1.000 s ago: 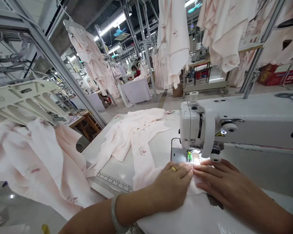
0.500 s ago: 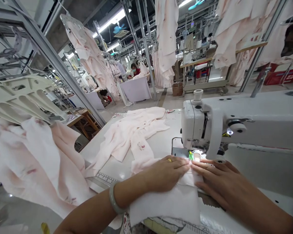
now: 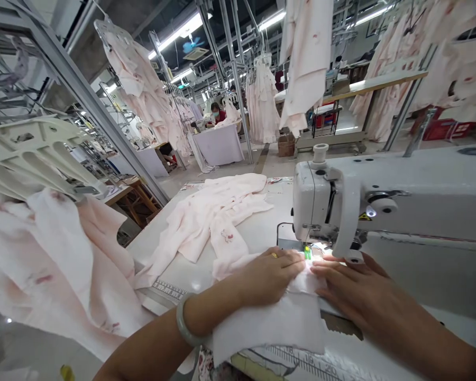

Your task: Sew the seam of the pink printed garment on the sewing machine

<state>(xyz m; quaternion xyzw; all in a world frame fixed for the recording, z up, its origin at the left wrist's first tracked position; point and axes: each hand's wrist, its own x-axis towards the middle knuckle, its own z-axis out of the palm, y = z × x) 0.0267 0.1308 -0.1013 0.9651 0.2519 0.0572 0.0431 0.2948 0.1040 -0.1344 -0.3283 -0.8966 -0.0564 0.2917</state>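
A piece of pale pink fabric [image 3: 269, 323] runs under the green presser foot [image 3: 308, 252] of a white sewing machine [image 3: 321, 196], its lower part hanging over the table's front edge. My left hand [image 3: 267, 275], with a ring and a bangle, bears on the fabric left of the foot; its fingers are together and bent, the thumb hidden. On the right side of the foot, my right hand [image 3: 353, 286] has its fingertips closed on the fabric's edge, partly behind the machine's white guard. A lamp lights the needle area.
More of a pink printed garment [image 3: 206, 217] lies across the table [image 3: 262, 227] on the left. Pink pieces [image 3: 63, 264] hang from a cream clamp hanger [image 3: 39, 159] at far left. A ruler strip [image 3: 301, 362] lines the front edge. Behind, a person [image 3: 218, 114] sits at another table.
My right fingers have drawn closer together near the presser foot, and both hands shift very slightly. Garments hanging in the background have moved to the right.
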